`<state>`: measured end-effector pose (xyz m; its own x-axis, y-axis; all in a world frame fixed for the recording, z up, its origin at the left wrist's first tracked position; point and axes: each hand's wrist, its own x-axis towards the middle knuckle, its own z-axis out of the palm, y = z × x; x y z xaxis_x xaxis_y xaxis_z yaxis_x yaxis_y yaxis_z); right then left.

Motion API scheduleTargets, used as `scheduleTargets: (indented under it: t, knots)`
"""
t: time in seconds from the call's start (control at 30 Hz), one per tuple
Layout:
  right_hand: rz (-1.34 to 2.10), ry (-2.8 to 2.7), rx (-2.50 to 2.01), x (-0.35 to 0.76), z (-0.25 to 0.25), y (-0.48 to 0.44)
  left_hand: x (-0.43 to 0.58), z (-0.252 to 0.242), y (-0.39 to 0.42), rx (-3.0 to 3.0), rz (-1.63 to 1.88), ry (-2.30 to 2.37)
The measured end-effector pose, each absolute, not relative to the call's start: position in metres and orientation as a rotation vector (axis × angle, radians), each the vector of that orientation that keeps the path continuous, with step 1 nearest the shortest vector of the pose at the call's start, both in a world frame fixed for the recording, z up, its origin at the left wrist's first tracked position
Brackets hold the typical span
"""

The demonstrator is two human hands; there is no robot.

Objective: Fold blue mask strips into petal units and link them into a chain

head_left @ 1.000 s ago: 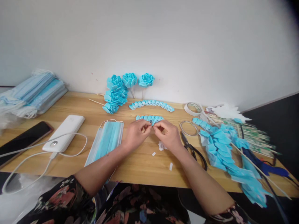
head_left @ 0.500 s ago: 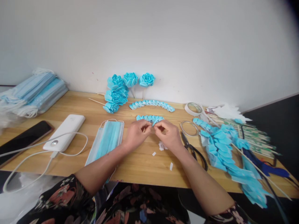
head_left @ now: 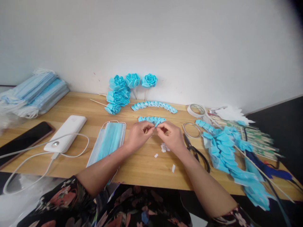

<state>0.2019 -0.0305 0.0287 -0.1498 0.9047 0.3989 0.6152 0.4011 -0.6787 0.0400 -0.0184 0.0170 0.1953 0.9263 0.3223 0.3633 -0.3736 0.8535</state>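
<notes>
Between my fingertips, at the middle of the table, is a small folded strip of blue mask fabric [head_left: 157, 122]. My left hand [head_left: 140, 135] pinches its left end, and my right hand [head_left: 170, 136] pinches the right end. Just behind them lies a short pleated blue strip [head_left: 148, 119]; whether it joins the held piece is hidden by my fingers. Farther back a longer pleated strip [head_left: 153, 106] curves across the wood. Small white paper pieces [head_left: 163, 147] lie below my right hand. Black scissors [head_left: 197, 153] rest to the right of it.
Blue fabric roses [head_left: 118, 94] on sticks stand against the wall. At left are stacked masks [head_left: 42, 91], a phone [head_left: 26, 142] and a white power bank [head_left: 67, 132] with cable. A mask [head_left: 109, 140] lies beside my left forearm. Tape [head_left: 196, 110] and blue fabric strips [head_left: 222, 151] crowd the right.
Hardly anything differs. Both hands keep their pinch on the folded strip, with only a very slight shift of the fingers.
</notes>
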Motion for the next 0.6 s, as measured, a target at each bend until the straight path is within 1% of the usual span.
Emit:
scheduleTargets:
  t: [0.37, 0.43, 0.6]
  knots:
    - [0.544, -1.810, -1.321, 0.2001, 0.0322, -0.0320, 0.0389, 0.0159, -0.0181, 1.870, 1.132, 1.203]
    - [0.614, -1.771, -1.319, 0.2010, 0.0334, -0.0318, 0.0389, 0.0164, -0.0177, 1.796, 1.130, 1.187]
    - [0.922, -1.533, -1.277, 0.2078, 0.0348, -0.0285, 0.0365, 0.0176, -0.0127, 1.456, 1.155, 1.160]
